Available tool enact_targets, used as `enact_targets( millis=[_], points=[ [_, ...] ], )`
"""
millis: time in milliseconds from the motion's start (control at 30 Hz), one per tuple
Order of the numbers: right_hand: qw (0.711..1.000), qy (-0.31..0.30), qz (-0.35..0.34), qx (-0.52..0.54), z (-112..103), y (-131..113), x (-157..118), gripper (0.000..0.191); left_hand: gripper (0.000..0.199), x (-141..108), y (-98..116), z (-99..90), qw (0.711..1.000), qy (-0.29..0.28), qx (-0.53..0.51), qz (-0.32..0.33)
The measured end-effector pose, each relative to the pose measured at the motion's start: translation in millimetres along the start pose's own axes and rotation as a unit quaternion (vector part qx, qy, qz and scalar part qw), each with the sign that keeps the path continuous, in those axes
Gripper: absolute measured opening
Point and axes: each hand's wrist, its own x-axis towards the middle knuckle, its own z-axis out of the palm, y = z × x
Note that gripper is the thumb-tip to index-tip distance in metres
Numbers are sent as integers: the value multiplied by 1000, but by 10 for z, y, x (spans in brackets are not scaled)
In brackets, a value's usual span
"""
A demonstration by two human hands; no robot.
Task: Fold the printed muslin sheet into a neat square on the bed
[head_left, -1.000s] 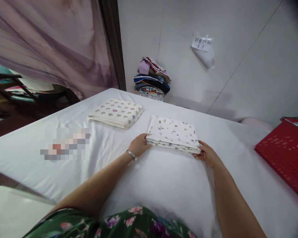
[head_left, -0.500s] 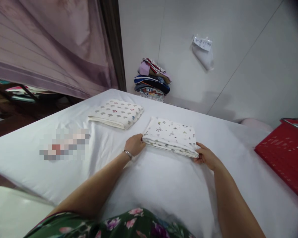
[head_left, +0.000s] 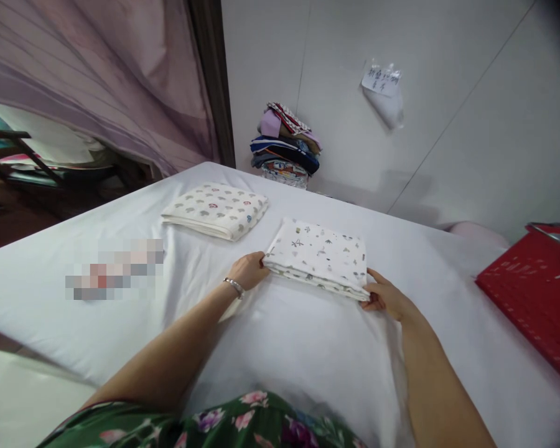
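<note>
A folded white cloth with small plant prints lies on the white-covered table in front of me. My left hand pinches its near left corner, and a bracelet circles that wrist. At the near right corner, my right hand grips the cloth's layered edge, some fingertips hidden under it. Up and to the left of my left hand rests another folded cloth, cream with grey and red motifs, touched by neither hand.
A stack of folded clothes stands by the wall beyond the table. On the right is a red perforated basket. A blurred-out item lies at the left. A pink curtain hangs at the back left.
The view has shifted slightly. Both hands keep hold of the plant-print cloth, whose near edge has moved slightly left. More of the space under the curtain shows, with something pale there.
</note>
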Motion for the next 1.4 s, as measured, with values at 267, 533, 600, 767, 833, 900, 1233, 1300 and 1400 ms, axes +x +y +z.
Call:
enact_targets(
  millis=[267,533,600,767,833,900,1233,1300,1400],
  points=[
    [985,44,-7,-167,-41,-103,-111,78,19,-4,-57,-78,998,-40,-37,16],
    [849,203,-346,-344,428,-195,-205,31,18,-162,204,-78,969,179,-54,163],
    [821,162,-409,-364,645,-155,-174,25,14,-191,302,27,955,167,-40,242],
    [755,180,-473,-417,858,-1,-3,21,24,-177,433,285,937,127,13,325],
    [749,182,-473,-427,844,40,51,21,25,-149,453,333,937,127,26,326],
    [745,184,-476,-430,827,60,78,20,23,-125,469,353,937,128,36,323],
    [703,224,-533,-414,860,18,-21,21,16,-161,537,340,940,167,76,287],
    [694,200,-535,-438,877,11,-42,21,16,-173,537,338,939,167,83,288],
    [692,166,-512,-482,902,7,-57,22,15,-189,529,334,938,157,89,297]
  ],
)
